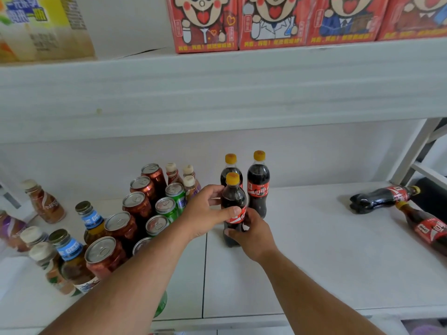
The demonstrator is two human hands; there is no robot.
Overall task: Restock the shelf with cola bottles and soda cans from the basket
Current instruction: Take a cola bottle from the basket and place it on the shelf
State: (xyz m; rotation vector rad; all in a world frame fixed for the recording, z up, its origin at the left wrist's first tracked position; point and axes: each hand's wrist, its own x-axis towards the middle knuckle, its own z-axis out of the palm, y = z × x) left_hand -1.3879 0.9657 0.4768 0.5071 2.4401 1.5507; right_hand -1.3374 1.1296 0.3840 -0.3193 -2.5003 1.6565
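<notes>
While both hands were at the front cola bottle (pixel 234 209), that bottle stood upright on the white shelf (pixel 314 262), just in front of 2 more upright cola bottles (pixel 258 187) with yellow caps. The left hand (pixel 205 213) gripped the bottle at label height, thumb across the red label and fingers curled round the far side. The right hand (pixel 251 234) gripped the lower body of the same bottle, fingers wrapped round its base section. The bottle's base touched the shelf surface.

To the left, red soda cans (pixel 135 204) stood in a row running front to back, with green soda cans (pixel 169 206) just beside them on the right. Brown glass bottles with blue labels (pixel 70 252) and pale-capped drink bottles (pixel 46 201) stood further left. At the right edge of the shelf, 2 cola bottles lay on their sides (pixel 384 198), well apart from the upright group. Red cartoon cartons (pixel 271 22) lined the upper shelf.
</notes>
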